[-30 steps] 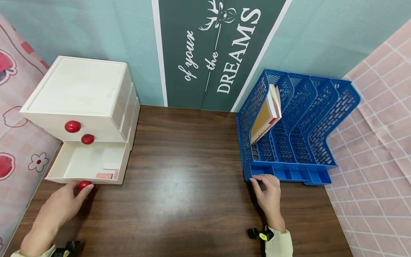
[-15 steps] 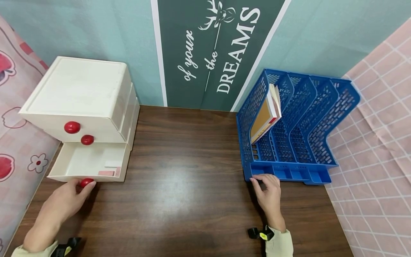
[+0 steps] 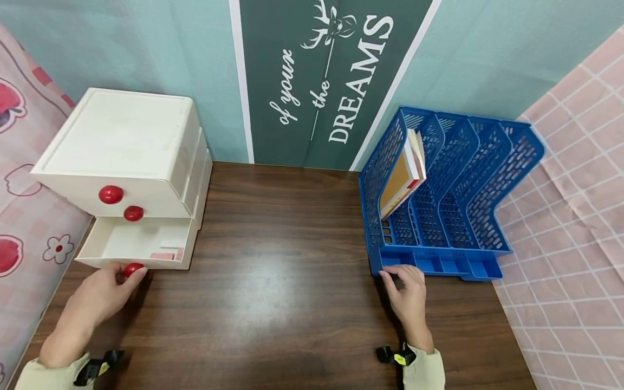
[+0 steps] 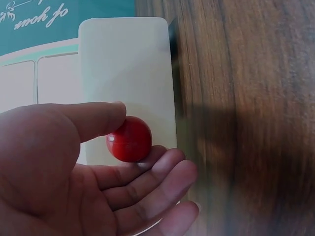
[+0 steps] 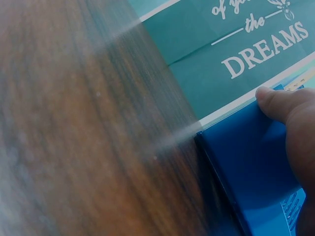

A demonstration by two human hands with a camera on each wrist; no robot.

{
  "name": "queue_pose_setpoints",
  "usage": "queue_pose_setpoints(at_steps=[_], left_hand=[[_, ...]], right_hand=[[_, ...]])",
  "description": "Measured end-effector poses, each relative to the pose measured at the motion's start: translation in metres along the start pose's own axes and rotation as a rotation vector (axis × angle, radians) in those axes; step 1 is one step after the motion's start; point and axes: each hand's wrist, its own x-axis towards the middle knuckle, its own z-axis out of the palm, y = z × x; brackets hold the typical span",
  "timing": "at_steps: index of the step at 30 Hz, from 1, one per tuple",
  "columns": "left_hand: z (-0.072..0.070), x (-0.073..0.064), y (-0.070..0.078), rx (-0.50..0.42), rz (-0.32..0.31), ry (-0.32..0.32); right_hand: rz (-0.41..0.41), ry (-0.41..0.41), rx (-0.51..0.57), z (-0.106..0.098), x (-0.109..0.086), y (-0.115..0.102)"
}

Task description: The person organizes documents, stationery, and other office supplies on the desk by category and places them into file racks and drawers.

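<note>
My left hand pinches the round red knob of the bottom drawer between thumb and fingers. That drawer stands partly out of the white drawer cabinet; small pink blocks and a white piece lie in its right corner. At the right, my right hand holds the front left edge of the blue file rack. In the right wrist view its thumb lies on the rack's edge, while the other fingers are out of sight.
A book leans in the leftmost slot of the rack. Two more red knobs, an upper one and a lower one, stick out above the drawer. Brown wooden tabletop stretches between cabinet and rack, with fabric-covered walls around it.
The bottom drawer has slid a little inward toward the cabinet, with my left hand following on its knob. My right hand and the rack have stayed in place.
</note>
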Motion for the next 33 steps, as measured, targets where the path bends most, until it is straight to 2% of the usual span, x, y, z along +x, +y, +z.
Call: queue_pose_setpoints(at_steps=[10,22,33], left_hand=[[-0.003,0.010,0.004,0.000,-0.004,0.003],[-0.005,0.027,0.008,-0.011,0.018,0.046],[-0.003,0.042,0.012,-0.026,-0.006,0.073]], right_hand=[[0.010,-0.010,0.000,0.000,0.000,0.000],[0.026,-0.013,-0.008,0.000,0.000,0.002],[0.029,-0.015,-0.007,0.000,0.000,0.002]])
